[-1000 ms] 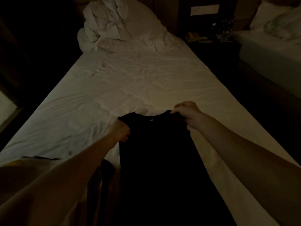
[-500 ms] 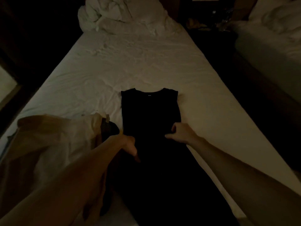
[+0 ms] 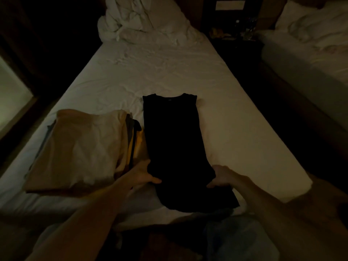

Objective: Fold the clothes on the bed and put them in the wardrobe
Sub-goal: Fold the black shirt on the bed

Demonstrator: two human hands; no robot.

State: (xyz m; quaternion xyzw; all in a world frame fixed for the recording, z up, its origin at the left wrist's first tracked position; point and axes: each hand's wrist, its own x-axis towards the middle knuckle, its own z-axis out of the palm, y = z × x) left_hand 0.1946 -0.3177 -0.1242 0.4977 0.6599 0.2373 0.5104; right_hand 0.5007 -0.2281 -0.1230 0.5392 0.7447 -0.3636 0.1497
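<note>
A: Where does the garment (image 3: 173, 147) lie?
B: Flat on the bed (image 3: 235, 119), neck end away from the person, hem near.
A: And the pile?
B: The stack of folded clothes (image 3: 75, 151) sits just left of it. The left hand (image 3: 143, 176) rests at its left edge, the right hand (image 3: 221, 178) at its right. A bundled duvet (image 3: 143, 19) lies at the bed's far end; a second bed (image 3: 310, 46) stands to the right.

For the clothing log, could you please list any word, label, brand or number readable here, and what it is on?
No text can be read.
Black garment: a small pale neck tag sits inside the collar, too small and dark to read.
Pale panel on the wall behind the bed: bright but blank at this resolution.
Folded clothes pile: no visible print.
</note>
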